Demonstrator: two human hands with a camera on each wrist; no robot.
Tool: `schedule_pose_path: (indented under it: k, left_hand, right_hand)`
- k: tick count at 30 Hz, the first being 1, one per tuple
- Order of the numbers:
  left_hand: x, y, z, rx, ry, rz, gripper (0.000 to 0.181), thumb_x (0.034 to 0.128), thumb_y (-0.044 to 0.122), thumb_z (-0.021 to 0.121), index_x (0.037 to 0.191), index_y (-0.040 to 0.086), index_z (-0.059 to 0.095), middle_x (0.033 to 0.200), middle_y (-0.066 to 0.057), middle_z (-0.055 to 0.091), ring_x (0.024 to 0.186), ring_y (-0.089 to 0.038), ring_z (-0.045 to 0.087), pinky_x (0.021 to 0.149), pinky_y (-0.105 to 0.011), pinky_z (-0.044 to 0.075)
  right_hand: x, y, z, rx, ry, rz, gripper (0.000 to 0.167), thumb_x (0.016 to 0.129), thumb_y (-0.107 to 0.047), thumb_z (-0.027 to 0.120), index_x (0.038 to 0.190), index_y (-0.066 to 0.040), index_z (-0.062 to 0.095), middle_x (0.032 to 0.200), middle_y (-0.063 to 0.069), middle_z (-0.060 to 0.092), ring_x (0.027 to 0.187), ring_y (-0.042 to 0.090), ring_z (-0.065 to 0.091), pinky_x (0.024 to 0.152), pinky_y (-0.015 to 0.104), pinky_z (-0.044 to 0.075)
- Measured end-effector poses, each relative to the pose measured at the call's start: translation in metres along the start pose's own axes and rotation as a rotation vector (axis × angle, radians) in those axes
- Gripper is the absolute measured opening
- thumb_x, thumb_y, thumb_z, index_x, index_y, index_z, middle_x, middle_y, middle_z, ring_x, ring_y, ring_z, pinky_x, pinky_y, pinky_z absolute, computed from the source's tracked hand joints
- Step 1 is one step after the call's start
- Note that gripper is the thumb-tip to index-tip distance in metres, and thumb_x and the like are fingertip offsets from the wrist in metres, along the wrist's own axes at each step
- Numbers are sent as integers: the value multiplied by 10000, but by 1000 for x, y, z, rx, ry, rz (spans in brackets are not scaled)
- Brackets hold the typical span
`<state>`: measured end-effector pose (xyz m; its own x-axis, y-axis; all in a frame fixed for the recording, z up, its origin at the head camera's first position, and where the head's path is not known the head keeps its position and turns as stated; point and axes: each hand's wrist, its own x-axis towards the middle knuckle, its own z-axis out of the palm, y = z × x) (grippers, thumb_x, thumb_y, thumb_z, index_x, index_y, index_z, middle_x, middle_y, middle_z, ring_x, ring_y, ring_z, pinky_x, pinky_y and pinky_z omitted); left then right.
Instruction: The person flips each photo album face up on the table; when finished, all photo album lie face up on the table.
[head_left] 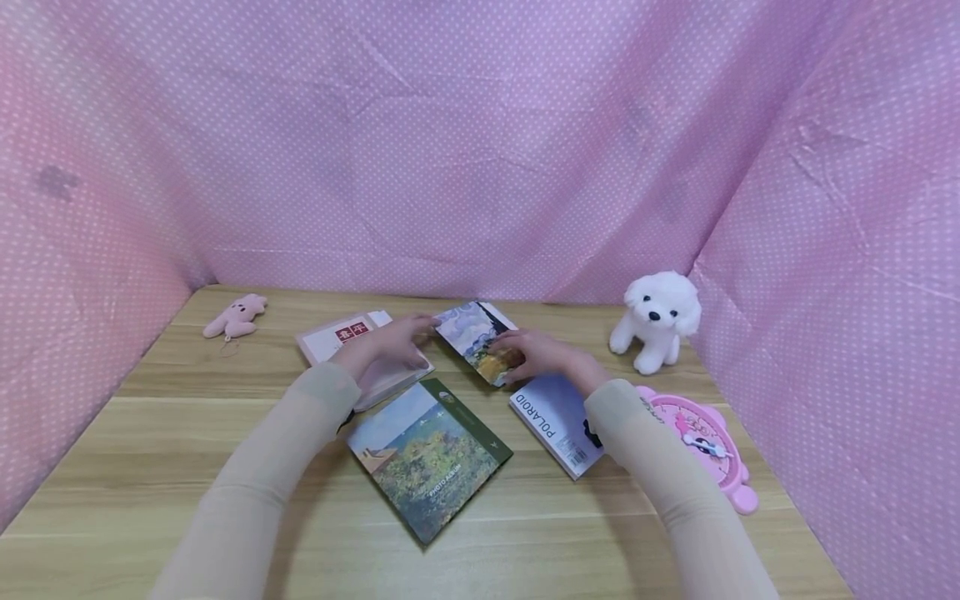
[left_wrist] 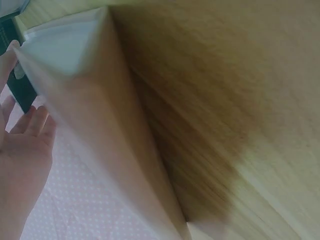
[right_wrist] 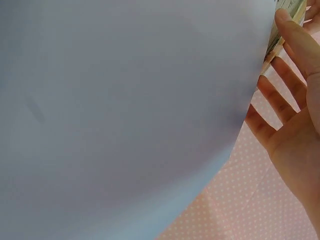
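A slim album with a landscape painting on its cover [head_left: 465, 332] is at the far middle of the table. My right hand [head_left: 536, 354] holds its right side, thumb and fingers at its edges; the right wrist view shows the album [right_wrist: 289, 30] partly behind the thumb. At its left corner, my left hand [head_left: 390, 346] touches it with extended fingertips, thumb apart, above a pale sleeved album with a red label [head_left: 351, 330]. A green-banded photo album [head_left: 435, 458] lies nearer. Under my right forearm is a pale blue POLAROID album [head_left: 555, 421].
A white plush dog [head_left: 656, 321] stands at the back right, with a pink toy clock [head_left: 701, 442] in front of it. A small pink plush keychain [head_left: 237, 317] lies at the far left. Pink dotted curtains [head_left: 450, 167] surround the wooden table [head_left: 187, 442].
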<state>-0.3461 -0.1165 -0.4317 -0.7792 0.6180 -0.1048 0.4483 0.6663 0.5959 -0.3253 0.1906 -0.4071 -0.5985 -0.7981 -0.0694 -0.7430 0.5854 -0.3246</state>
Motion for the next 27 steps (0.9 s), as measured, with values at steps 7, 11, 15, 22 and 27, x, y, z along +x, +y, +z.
schedule_pose_path:
  k: [7,11,15,22,27]
  left_hand:
    - [-3,2,3,23,16,1,898,786,208,755,1501,92,224,1552,-204,113,1259,-392,427,1045,-494,388]
    - [-5,6,3,41,35,-4,888,794,228,751,1497,77,231,1549,-208,137,1338,-408,321,1085,-508,325]
    - [-9,14,-1,78,74,-12,858,808,231,741,1484,41,248,1523,-226,217,1358,-412,289,1106,-524,279]
    - [-26,33,-3,87,136,-50,784,837,213,714,1465,20,286,1490,-241,291,1341,-407,327,1099,-524,295]
    - [-36,44,4,90,187,-58,706,853,229,697,1436,27,354,1455,-229,359,1325,-390,363,1098,-512,304]
  right_hand:
    - [-5,-7,-2,68,-47,41,601,821,-195,743,1356,-72,496,1423,150,442,1258,297,467,1029,437,414]
    - [-10,-13,-5,119,-52,43,627,818,-140,740,1372,-37,464,1428,178,424,1183,305,537,981,426,463]
    - [-15,-20,-9,112,-35,32,618,832,-144,726,1375,-26,455,1429,194,418,1193,316,525,984,439,458]
    - [-27,-33,-11,59,42,40,583,840,-194,723,1364,-84,490,1406,116,472,1299,283,430,1057,441,389]
    - [-37,-47,-6,32,120,15,590,822,-235,740,1342,-74,511,1390,122,490,1276,288,461,1053,433,396]
